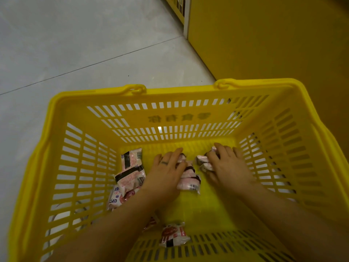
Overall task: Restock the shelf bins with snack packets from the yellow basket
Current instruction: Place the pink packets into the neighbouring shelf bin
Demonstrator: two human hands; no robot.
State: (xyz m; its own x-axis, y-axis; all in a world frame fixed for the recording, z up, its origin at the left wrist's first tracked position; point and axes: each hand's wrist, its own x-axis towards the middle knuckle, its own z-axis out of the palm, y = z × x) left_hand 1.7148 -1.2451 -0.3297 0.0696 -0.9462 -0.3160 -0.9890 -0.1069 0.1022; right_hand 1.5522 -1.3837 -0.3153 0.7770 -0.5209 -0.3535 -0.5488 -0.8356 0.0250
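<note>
The yellow basket (170, 118) with slotted walls stands on the floor below me, and both my arms reach down into it. My left hand (166, 173) lies on a small pile of pink-and-white snack packets (188, 178) at the middle of the basket floor, its fingers curled over them. My right hand (226, 165) is closed around one or two crumpled packets (204, 162) near the far right corner. More packets (130, 173) lie loose at the left side, and one packet (172, 234) rests against the near wall.
Pale floor tiles (75, 53) spread out to the left and beyond the basket. A yellow shelf unit's side panel (264, 44) rises at the right, close to the basket's far right corner. Shelf fronts with goods (178, 6) show at the top.
</note>
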